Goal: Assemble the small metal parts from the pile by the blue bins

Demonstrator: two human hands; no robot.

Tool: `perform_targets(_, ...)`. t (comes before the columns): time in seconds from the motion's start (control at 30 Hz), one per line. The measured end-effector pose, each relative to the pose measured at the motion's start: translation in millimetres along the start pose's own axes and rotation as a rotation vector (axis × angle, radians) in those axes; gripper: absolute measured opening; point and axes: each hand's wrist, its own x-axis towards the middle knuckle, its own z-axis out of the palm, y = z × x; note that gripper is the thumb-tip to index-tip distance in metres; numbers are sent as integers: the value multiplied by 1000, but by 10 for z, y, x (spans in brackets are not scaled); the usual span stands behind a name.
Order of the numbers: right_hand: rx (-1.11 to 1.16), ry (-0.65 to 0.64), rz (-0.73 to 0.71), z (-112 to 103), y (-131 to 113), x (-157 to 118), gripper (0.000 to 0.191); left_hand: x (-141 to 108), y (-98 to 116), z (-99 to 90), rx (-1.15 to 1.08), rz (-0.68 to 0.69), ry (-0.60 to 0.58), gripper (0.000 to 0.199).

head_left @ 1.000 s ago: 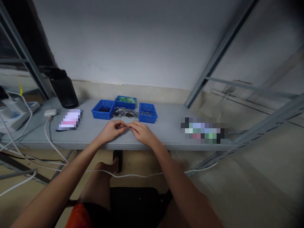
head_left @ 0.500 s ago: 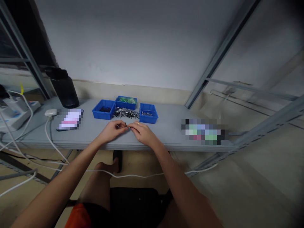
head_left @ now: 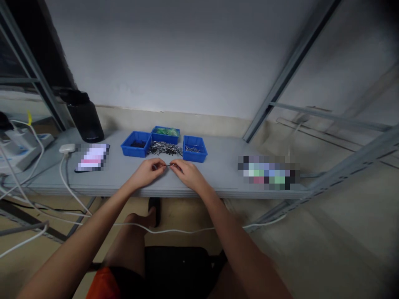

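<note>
Between my fingertips is a small, thin dark piece (head_left: 168, 165), pinched by my left hand (head_left: 151, 170) at one end and by my right hand (head_left: 185, 170) at the other. Just behind my hands lies a pile of shiny metal and black pieces (head_left: 165, 148). A blue bin (head_left: 126, 148) with dark parts stands left of the pile. Behind it, another blue bin (head_left: 166, 140) holds green and clear material. The right blue bin (head_left: 195, 157) contains thin metal pieces.
A black bottle (head_left: 85, 120) stands at the back left, with a phone (head_left: 92, 158) and white charger (head_left: 67, 148) before it. A power strip (head_left: 23, 155) and cables lie far left. A blurred-out device (head_left: 268, 172) lies right. Metal posts (head_left: 289, 66) frame the grey table (head_left: 224, 174).
My fingertips have drawn slightly apart, and more of the thin dark piece shows between them. Its end no longer sticks up beside my left fingers.
</note>
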Motion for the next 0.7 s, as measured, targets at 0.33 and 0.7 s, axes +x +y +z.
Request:
perform_targets(0.33, -41, -34, -38, 0, -22, -5, 18, 9, -54, 14, 17, 1, 29, 19)
perform_targets(0.7, -40, -16, -48, 12, -8, -8, 21, 4, -25, 7, -25, -1, 33, 21)
